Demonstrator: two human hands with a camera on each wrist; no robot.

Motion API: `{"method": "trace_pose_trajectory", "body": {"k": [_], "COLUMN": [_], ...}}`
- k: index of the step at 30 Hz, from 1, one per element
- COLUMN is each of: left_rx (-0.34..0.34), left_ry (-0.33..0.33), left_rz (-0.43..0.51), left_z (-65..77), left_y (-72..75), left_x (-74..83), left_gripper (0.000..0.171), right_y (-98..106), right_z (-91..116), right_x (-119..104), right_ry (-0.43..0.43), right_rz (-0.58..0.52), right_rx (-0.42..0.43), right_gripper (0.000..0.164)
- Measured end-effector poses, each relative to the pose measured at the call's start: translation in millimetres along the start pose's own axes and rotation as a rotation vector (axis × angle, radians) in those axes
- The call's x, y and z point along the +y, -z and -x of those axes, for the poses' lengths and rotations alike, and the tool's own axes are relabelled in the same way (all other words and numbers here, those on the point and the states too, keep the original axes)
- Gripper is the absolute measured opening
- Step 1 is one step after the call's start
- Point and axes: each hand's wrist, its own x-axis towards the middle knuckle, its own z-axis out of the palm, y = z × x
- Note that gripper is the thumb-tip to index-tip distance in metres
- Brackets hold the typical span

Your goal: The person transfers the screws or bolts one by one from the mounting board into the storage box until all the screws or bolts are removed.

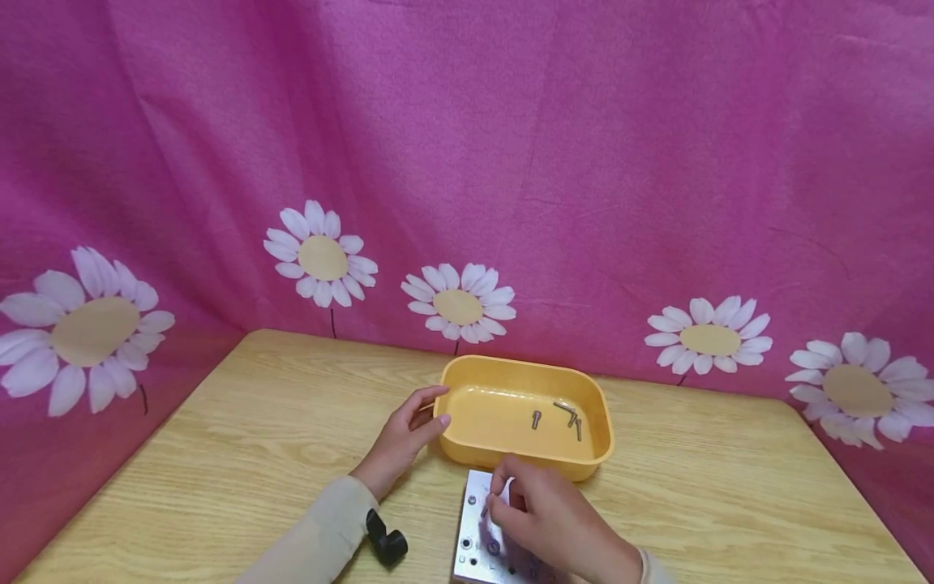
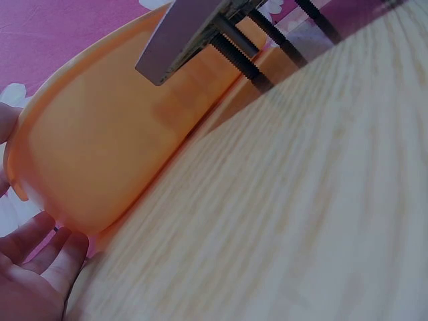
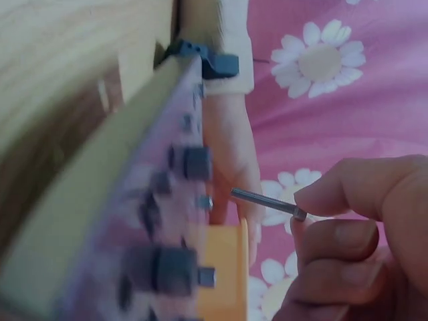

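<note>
My right hand (image 1: 550, 515) pinches a thin metal screw (image 3: 267, 202) between thumb and index finger, head end in the grip. It is above a silvery metal plate (image 1: 470, 527) with holes and several bolts set in it. Bolt shanks (image 2: 234, 57) stick out under the plate in the left wrist view. My left hand (image 1: 404, 434) holds the left end of a yellow plastic bin (image 1: 511, 365), its fingertips at the rim. Several loose screws (image 1: 536, 419) lie in the bin's right half.
The wooden table (image 1: 730, 487) carries the bin, with the plate in front of it. A black clip-like piece (image 1: 387, 545) is by the left sleeve. A pink curtain (image 1: 584, 162) with white flowers hangs behind the table and along its sides.
</note>
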Motion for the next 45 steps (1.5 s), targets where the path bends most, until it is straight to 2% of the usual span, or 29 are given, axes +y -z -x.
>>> {"method": "trace_pose_trajectory", "body": {"k": [9, 16, 23, 30, 38, 45], "left_rx": [0.001, -0.002, -0.001, 0.000, 0.001, -0.003], "left_ry": [0.007, 0.010, 0.019, 0.030, 0.034, 0.031], "left_rz": [-0.003, -0.009, -0.023, -0.037, -0.038, -0.042], "left_z": [1.0, 0.8, 1.3, 0.2, 0.3, 1.5], "left_y": [0.2, 0.0, 0.2, 0.2, -0.5, -0.1], "left_x": [1.2, 2.5, 1.5, 1.0, 1.9, 2.8], "left_gripper": [0.046, 0.046, 0.046, 0.044, 0.044, 0.044], "right_y": [17, 29, 35, 39, 42, 42], "right_z": [-4, -7, -8, -11, -11, -15], "right_x": [14, 21, 29, 34, 43, 49], "right_ry": [0.043, -0.056, -0.076, -0.124, -0.077, -0.109], "right_rz": [0.040, 0.024, 0.043, 0.119, 0.201, 0.223], "right_rx": [0.192, 0.216, 0.260, 0.302, 0.366, 0.355], "right_gripper": [0.013, 0.012, 0.011, 0.011, 0.010, 0.010]}}
